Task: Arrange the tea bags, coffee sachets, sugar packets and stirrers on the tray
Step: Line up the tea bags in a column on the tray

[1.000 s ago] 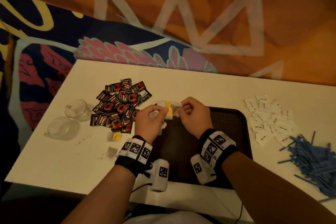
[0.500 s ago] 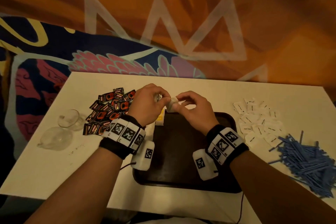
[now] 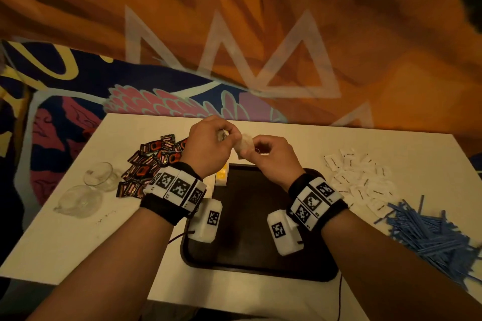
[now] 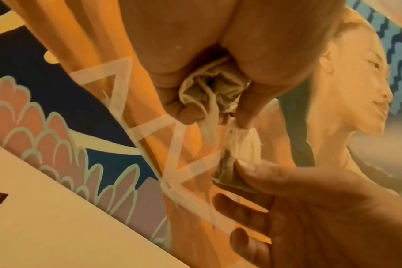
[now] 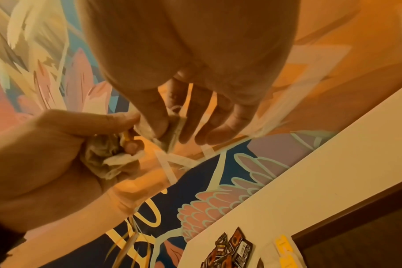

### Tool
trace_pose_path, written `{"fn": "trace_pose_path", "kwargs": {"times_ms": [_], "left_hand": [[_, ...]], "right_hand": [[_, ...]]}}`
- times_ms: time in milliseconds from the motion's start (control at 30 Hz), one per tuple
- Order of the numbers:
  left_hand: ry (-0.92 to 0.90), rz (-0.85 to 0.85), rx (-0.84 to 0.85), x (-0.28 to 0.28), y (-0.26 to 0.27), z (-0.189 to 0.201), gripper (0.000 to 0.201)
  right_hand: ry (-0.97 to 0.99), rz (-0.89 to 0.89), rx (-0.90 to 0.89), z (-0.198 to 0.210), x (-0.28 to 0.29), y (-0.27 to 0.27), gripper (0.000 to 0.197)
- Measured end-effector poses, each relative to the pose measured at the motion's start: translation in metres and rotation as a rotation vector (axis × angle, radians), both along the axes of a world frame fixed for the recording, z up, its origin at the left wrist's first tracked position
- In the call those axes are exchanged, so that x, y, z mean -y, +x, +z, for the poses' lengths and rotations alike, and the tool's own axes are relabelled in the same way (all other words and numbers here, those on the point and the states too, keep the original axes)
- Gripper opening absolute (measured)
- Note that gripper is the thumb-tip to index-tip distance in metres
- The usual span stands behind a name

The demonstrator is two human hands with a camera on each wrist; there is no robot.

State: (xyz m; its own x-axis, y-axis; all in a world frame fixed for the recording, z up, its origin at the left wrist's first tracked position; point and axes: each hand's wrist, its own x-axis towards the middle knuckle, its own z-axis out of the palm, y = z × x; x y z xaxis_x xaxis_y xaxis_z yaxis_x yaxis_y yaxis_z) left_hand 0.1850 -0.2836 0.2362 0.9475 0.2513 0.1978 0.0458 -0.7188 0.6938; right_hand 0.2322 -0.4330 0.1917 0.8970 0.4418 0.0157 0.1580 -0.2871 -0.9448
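Both hands are raised over the far edge of the dark tray (image 3: pixel 247 219). My left hand (image 3: pixel 224 136) grips a crumpled bunch of tea bags (image 4: pixel 211 87) in its curled fingers. My right hand (image 3: pixel 254 150) pinches one tea bag (image 3: pixel 245 144) between thumb and forefinger, next to the bunch. In the left wrist view that single tea bag (image 4: pixel 244 145) hangs from the left fingertips with the right thumb on its lower end. A tea bag with a yellow tag (image 3: pixel 221 177) lies at the tray's far left corner. The rest of the tray is bare.
Coffee sachets (image 3: pixel 154 161) lie piled left of the tray, with two glass cups (image 3: pixel 99 177) further left. White sugar packets (image 3: pixel 360 180) and a heap of blue stirrers (image 3: pixel 430 232) lie to the right. The white table (image 3: pixel 65 242) stands against a painted wall.
Both hands have lifted from the tray's far edge and moved away from me. The right hand now holds one tea bag drawn a little apart from the left hand's bunch.
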Motion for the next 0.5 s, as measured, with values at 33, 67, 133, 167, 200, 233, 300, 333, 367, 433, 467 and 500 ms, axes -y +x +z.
{"fn": "trace_pose_path", "kwargs": {"times_ms": [33,67,133,167,200,233,300,333,367,433,467,500], "left_hand": [[-0.014,0.014,0.01,0.002,-0.001,0.0,0.01],[-0.021,0.022,0.013,0.005,-0.002,-0.001,0.01],[-0.052,0.069,0.019,0.008,-0.006,-0.005,0.008],[-0.095,0.117,0.028,0.01,-0.008,-0.007,0.009],[-0.159,0.175,0.035,0.011,-0.011,-0.01,0.013],[-0.237,0.228,0.026,0.013,-0.014,-0.011,0.021],[-0.382,0.272,-0.074,0.022,-0.02,-0.011,0.038],[-0.449,0.269,-0.139,0.028,-0.022,-0.01,0.045],[-0.512,0.264,-0.186,0.035,-0.024,-0.009,0.05],[-0.559,0.265,-0.199,0.045,-0.023,-0.01,0.052],[-0.56,0.27,-0.178,0.048,-0.022,-0.012,0.046],[-0.561,0.275,-0.149,0.05,-0.02,-0.013,0.035]], "right_hand": [[-0.009,-0.005,0.006,-0.001,0.003,-0.001,0.006],[-0.015,-0.015,0.017,-0.001,0.006,-0.001,0.006],[-0.041,-0.052,0.07,0.0,0.011,-0.002,0.005],[-0.063,-0.078,0.106,0.0,0.014,-0.002,0.005],[-0.081,-0.104,0.144,0.0,0.015,-0.002,0.004],[-0.094,-0.128,0.181,0.0,0.017,-0.001,0.004],[-0.113,-0.147,0.255,-0.001,0.02,-0.003,0.002],[-0.124,-0.139,0.304,-0.001,0.021,-0.005,0.003],[-0.138,-0.126,0.358,-0.002,0.022,-0.006,0.005],[-0.161,-0.091,0.458,-0.004,0.023,-0.009,0.008],[-0.166,-0.078,0.502,-0.005,0.024,-0.01,0.009],[-0.168,-0.067,0.536,-0.007,0.025,-0.011,0.011]]}}
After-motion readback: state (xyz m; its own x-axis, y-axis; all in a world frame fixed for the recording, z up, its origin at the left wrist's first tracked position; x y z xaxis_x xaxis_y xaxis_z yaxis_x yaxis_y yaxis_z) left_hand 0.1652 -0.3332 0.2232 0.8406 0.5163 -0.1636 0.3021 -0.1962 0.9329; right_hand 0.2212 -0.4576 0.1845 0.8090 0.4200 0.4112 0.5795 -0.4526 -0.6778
